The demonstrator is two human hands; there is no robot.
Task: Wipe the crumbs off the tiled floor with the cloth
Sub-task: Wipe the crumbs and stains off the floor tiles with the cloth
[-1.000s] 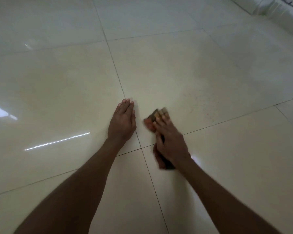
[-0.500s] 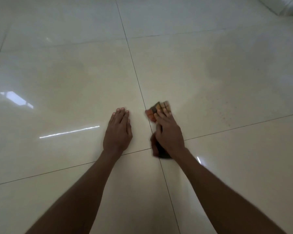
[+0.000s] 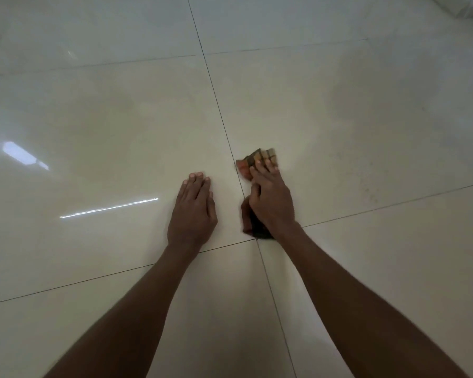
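Right hand (image 3: 272,199) lies palm-down on the cloth (image 3: 257,159), fingers straight, pressing it flat to the tiled floor (image 3: 366,268); not curled round it, so a press, no pinch; left hand (image 3: 193,211) flat on the tile just left of the grout line, fingers straight, holding nothing, looks like a prop for body weight.

Cloth sits just right of that grout line, near the tile corner; its long axis runs near-to-far under the hand, orange/brown checked end poking out past the fingertips, dark end by the wrist.

Crumbs (image 3: 369,190): faint specks to the right of the cloth, well apart from it; too small to count. So next stroke prob. goes rightward; right hand is the nearer one.

Count: 1 cloth, 2 hands.
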